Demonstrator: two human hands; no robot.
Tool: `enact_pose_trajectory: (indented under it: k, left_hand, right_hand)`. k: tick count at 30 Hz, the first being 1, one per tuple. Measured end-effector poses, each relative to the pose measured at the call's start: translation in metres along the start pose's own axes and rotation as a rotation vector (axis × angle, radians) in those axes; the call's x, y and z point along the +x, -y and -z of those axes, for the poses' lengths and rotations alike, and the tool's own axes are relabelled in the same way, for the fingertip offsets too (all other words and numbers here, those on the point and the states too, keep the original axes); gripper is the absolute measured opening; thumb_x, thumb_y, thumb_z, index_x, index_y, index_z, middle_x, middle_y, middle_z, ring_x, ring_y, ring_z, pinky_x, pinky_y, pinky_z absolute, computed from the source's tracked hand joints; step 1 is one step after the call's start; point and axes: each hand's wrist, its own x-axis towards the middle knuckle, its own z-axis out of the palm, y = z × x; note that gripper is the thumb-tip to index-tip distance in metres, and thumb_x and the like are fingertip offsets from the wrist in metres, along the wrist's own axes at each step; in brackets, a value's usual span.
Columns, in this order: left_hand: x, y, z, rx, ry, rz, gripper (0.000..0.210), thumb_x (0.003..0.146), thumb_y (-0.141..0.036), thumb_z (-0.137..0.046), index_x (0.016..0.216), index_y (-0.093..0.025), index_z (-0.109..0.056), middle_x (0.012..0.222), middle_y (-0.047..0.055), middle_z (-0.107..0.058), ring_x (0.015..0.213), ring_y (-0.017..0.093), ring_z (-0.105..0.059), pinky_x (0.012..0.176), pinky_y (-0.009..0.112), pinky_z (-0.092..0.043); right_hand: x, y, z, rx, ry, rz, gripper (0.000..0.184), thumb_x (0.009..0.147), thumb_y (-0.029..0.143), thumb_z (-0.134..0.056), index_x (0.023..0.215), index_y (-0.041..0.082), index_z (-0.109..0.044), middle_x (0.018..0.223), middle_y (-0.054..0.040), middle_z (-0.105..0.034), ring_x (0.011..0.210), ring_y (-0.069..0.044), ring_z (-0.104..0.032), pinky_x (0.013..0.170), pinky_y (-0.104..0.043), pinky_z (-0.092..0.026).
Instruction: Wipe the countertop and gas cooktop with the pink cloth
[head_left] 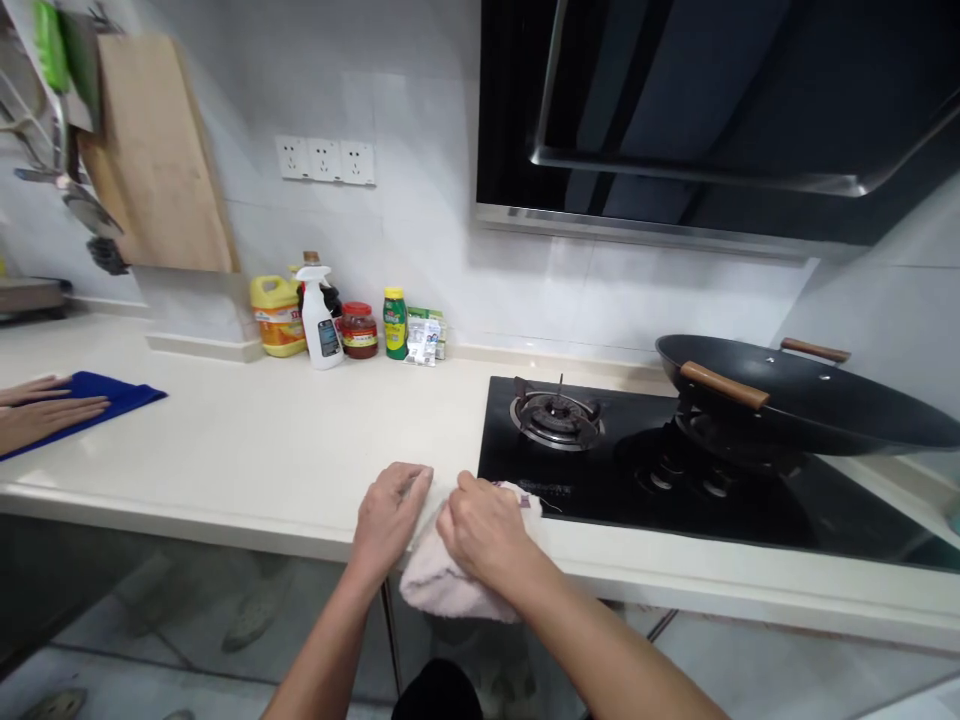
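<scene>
A pale pink towel lies bunched over the front edge of the counter, partly hanging down. My right hand is closed on top of it, fingers curled into the fabric. A corner with a purple mark shows beyond that hand, beside the cooktop. My left hand rests on the counter edge just left, fingers bent and closed, with the towel's left side against its thumb. Its fingertips are mostly hidden. The black glass gas cooktop starts right beyond my right hand.
A large wok with wooden handles sits on the right burner, under a range hood. Along the wall stand a spray bottle, a yellow jug and jars. At far left, another person's hands press a blue cloth.
</scene>
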Motion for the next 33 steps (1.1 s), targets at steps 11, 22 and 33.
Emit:
enact_pose_trajectory:
  k: [11,22,33]
  left_hand:
    - [0.011,0.008,0.013,-0.187,-0.068,0.218,0.066,0.082,-0.075,-0.045,0.092,-0.018,-0.077,0.102,0.011,-0.079,0.104,0.031,-0.07,0.096,0.042,-0.053]
    - [0.006,-0.001,0.01,-0.009,-0.005,0.162,0.05,0.085,-0.065,-0.046,0.086,-0.023,-0.074,0.094,0.004,-0.079,0.095,0.027,-0.07,0.085,0.035,-0.052]
    - [0.001,-0.017,-0.008,0.14,0.041,-0.025,0.039,0.088,-0.049,-0.05,0.102,-0.023,-0.076,0.114,0.008,-0.075,0.111,0.028,-0.067,0.102,0.043,-0.05]
  right_hand:
    - [0.03,-0.008,-0.006,0.682,-0.157,0.021,0.035,0.1,0.039,-0.036,0.076,0.022,-0.056,0.09,-0.0003,-0.06,0.082,-0.014,-0.056,0.078,-0.027,-0.044]
    - [-0.046,-0.196,0.029,0.825,-0.314,-0.263,0.057,0.084,0.071,-0.052,0.091,0.02,-0.074,0.105,-0.012,-0.074,0.101,-0.028,-0.066,0.098,-0.047,-0.049]
    - [-0.087,-0.196,0.016,0.464,-0.154,-0.191,0.054,0.096,0.051,-0.043,0.135,0.02,-0.063,0.149,-0.0143,-0.056,0.14,-0.027,-0.05,0.121,-0.049,-0.033]
